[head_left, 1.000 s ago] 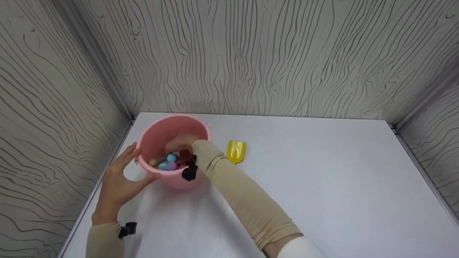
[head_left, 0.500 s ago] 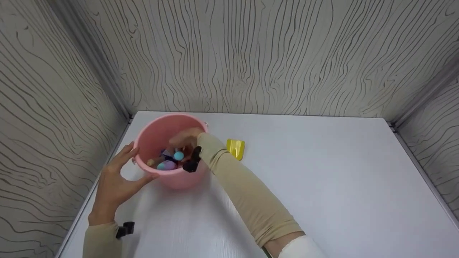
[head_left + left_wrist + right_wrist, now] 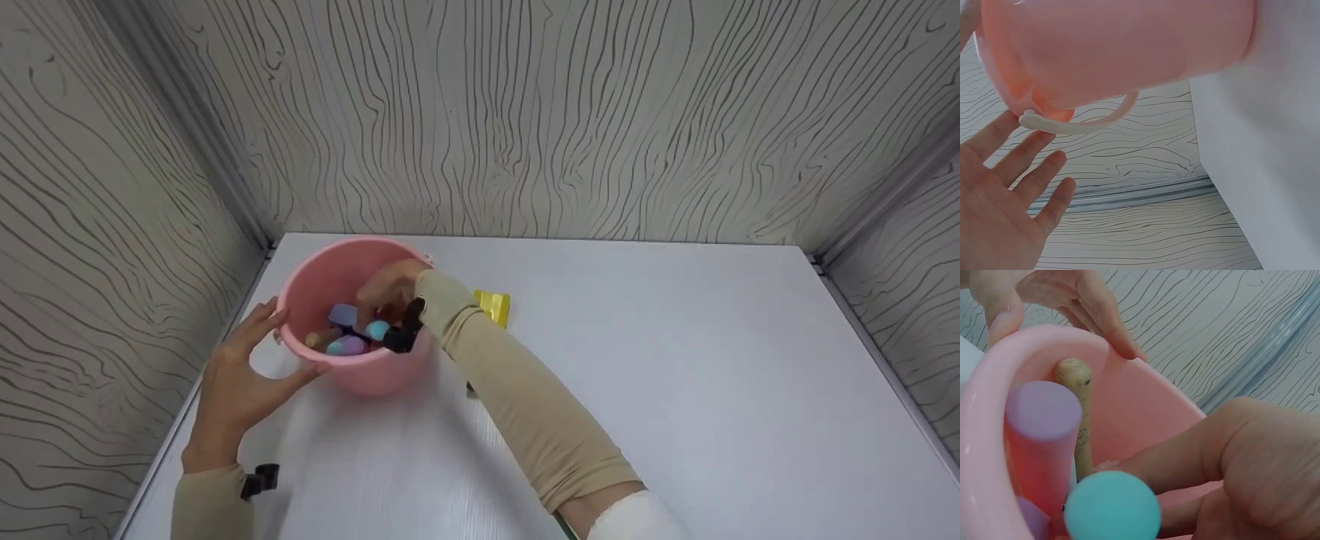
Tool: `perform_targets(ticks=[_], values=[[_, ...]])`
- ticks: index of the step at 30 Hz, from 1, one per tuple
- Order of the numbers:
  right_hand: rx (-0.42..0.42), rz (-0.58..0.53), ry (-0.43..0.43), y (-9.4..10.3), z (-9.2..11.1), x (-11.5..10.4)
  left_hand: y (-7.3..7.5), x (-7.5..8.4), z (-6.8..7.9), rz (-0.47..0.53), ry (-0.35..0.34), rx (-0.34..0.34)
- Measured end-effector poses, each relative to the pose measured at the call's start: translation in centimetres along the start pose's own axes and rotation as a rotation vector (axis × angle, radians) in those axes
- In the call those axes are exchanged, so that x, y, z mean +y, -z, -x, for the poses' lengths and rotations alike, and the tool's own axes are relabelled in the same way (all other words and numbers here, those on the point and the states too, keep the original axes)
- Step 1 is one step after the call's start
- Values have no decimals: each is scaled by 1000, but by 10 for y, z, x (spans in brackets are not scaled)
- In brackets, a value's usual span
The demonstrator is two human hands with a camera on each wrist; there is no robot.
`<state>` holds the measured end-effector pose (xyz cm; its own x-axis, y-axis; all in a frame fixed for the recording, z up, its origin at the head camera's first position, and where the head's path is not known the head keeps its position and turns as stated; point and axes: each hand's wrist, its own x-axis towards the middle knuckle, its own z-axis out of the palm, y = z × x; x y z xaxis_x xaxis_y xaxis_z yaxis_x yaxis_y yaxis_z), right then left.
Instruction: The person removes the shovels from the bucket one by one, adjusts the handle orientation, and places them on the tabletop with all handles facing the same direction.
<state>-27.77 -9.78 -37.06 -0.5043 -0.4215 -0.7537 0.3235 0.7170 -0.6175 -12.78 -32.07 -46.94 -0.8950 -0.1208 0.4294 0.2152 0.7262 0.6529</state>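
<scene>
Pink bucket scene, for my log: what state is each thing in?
Pink bucket, uncovered, items inside.
White handle, swung down.
Yellow scoop, on table, partly hidden by sleeve.
Tan stick, inside, rounded end up.
Purple-topped piece, inside, purple end up.
Teal-ended piece, inside, teal end up.
Blue piece, inside, partly hidden.
Left hand, touching the bucket.
Right hand, inside, its hold hidden.

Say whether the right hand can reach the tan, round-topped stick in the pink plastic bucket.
Probably yes: the right hand is inside the bucket, and the stick has its top uncovered, though a purple-topped cylinder stands close.
</scene>
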Motion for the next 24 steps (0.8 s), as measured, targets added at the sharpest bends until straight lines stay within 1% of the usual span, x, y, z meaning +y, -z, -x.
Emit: perform_targets(ticks=[3, 8, 11, 14, 17, 21, 24], values=[[3, 7, 6, 1, 7, -2, 1, 1, -1, -8, 10, -2], [2, 62, 42, 4, 15, -6, 1, 1, -2, -9, -5, 7], [-26, 72, 52, 4, 20, -8, 1, 2, -2, -5, -20, 9], [-36, 63, 61, 4, 25, -10, 2, 2, -3, -7, -29, 8], [-36, 82, 81, 5, 29, -12, 3, 1, -3, -17, -26, 6], [-23, 15, 86, 9, 30, -10, 4, 1, -4, -29, -15, 3], [-37, -35, 101, 15, 24, -7, 4, 1, -4, -33, -5, -4]])
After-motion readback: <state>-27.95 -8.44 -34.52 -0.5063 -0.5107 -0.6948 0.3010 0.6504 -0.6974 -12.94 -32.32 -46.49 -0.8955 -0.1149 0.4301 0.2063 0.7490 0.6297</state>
